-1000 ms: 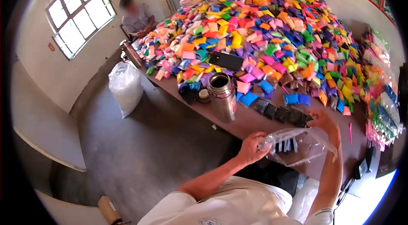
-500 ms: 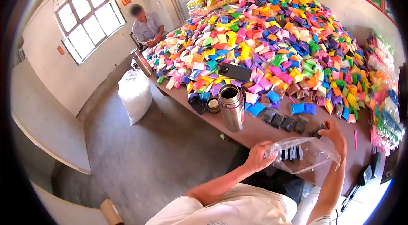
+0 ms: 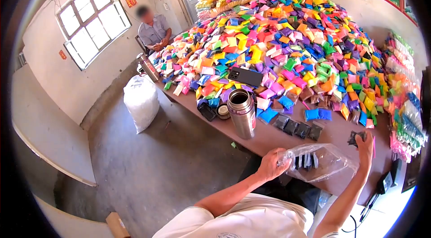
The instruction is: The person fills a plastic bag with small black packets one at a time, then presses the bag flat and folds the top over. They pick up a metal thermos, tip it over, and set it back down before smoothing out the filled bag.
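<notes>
My left hand [image 3: 270, 165] grips the left edge of a clear plastic bag [image 3: 318, 162] held over the table's near edge; several black packets [image 3: 305, 160] sit inside it. My right hand [image 3: 364, 144] is at the bag's right side, fingers closed on a small black packet [image 3: 356, 137] just above the bag. A row of black packets [image 3: 298, 128] lies on the brown table [image 3: 269, 137] just beyond the bag.
A huge heap of coloured packets [image 3: 287, 45] covers the table. A steel flask [image 3: 242, 113], its lid [image 3: 223, 111], a black phone [image 3: 245, 77] and blue packets [image 3: 318, 114] lie near. Another person [image 3: 154, 30] sits at the far end. A white sack [image 3: 141, 102] stands on the floor.
My right hand lifted a black packet from the row's end and moved right and up beside the bag. The left hand kept its grip on the bag.
</notes>
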Demonstrator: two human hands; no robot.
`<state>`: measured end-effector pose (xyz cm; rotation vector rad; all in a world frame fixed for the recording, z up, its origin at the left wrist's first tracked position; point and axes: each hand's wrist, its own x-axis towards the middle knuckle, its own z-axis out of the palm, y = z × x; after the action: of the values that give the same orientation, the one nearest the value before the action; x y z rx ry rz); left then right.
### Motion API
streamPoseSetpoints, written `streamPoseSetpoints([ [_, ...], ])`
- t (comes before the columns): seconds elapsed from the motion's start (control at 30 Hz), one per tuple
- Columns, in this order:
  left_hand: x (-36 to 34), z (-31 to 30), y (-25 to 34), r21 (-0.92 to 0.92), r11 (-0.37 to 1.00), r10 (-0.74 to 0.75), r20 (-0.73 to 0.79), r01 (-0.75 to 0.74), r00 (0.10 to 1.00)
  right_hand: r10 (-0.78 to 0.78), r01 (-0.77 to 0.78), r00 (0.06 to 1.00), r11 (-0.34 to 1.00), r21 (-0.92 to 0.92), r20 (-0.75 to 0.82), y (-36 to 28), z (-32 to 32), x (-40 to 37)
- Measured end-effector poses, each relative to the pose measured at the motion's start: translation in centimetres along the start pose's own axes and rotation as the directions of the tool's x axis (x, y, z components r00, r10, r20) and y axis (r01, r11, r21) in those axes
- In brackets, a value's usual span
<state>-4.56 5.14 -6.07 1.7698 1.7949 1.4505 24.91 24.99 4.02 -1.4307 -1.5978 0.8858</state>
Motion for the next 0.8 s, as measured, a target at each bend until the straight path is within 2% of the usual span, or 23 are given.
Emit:
streamPoseSetpoints([
  [0.03,0.0,-0.1,0.0,0.010,1.000,0.021,-0.014,-0.021,1.000,0.000,0.000,1.000,1.000,0.001,0.000,1.5,-0.3,0.1],
  [0.07,0.1,-0.1,0.1,0.011,1.000,0.022,-0.016,-0.021,1.000,-0.116,0.083,0.977,0.979,-0.184,-0.178,4.1,-0.8,0.7],
  [0.1,0.0,-0.2,0.3,0.019,0.999,0.029,-0.022,-0.029,0.999,-0.254,0.123,0.912,0.919,-0.376,-0.322,4.4,-1.0,0.1],
  [0.13,0.2,-0.2,0.3,0.029,0.999,0.044,-0.029,-0.043,0.999,-0.257,0.126,0.911,0.919,-0.374,-0.324,4.5,-1.4,-0.4],
  [0.2,0.2,-0.3,0.5,0.008,1.000,0.017,-0.011,-0.017,1.000,-0.079,-0.056,0.958,0.892,-0.449,-0.277,4.2,-2.5,-2.0],
  [0.23,0.2,-0.3,0.5,-0.016,1.000,-0.014,0.008,0.014,1.000,-0.077,-0.074,0.963,0.847,-0.526,-0.260,4.5,-2.6,-2.6],
  [0.27,0.0,-0.2,0.5,-0.020,1.000,-0.014,0.008,0.014,1.000,-0.078,-0.075,0.962,0.845,-0.529,-0.261,5.0,-2.5,-3.2],
  [0.33,0.1,-0.1,0.3,-0.029,0.999,-0.023,0.005,0.023,1.000,-0.155,0.007,0.973,0.764,-0.646,-0.173,6.7,-1.4,-3.9],
  [0.37,0.1,-0.1,0.4,-0.030,0.999,-0.022,0.003,0.022,1.000,-0.133,0.005,0.963,0.881,-0.474,-0.235,10.7,-0.8,-3.2],
  [0.47,0.3,-0.5,0.5,0.011,1.000,0.015,0.010,-0.015,1.000,-0.117,0.022,0.980,0.868,-0.496,-0.162,10.1,0.1,-4.0],
  [0.5,0.2,-0.6,0.8,0.001,1.000,0.000,0.007,0.000,1.000,-0.024,-0.036,0.985,0.938,-0.345,-0.169,10.1,0.1,-3.9],
  [0.53,0.2,-0.5,0.9,-0.011,1.000,-0.013,0.007,0.013,1.000,-0.024,-0.038,0.984,0.939,-0.342,-0.174,10.2,-0.1,-4.2],
  [0.6,0.2,-0.3,0.5,0.005,1.000,0.001,0.002,-0.001,1.000,-0.322,0.172,0.937,0.762,-0.624,-0.136,10.2,-0.4,-4.9],
  [0.67,0.1,-0.2,0.5,-0.002,1.000,-0.018,-0.010,0.018,1.000,-0.359,0.195,0.921,0.764,-0.615,-0.154,11.9,-1.0,-5.0],
  [0.73,0.1,0.0,0.3,0.005,1.000,-0.008,-0.010,0.009,1.000,-0.397,0.221,0.902,0.761,-0.610,-0.168,10.6,-1.1,-5.4],
  [0.8,0.0,-0.1,0.3,0.013,1.000,-0.005,-0.011,0.005,1.000,-0.138,-0.020,0.916,0.923,-0.385,-0.377,8.8,-1.2,-6.9],
])
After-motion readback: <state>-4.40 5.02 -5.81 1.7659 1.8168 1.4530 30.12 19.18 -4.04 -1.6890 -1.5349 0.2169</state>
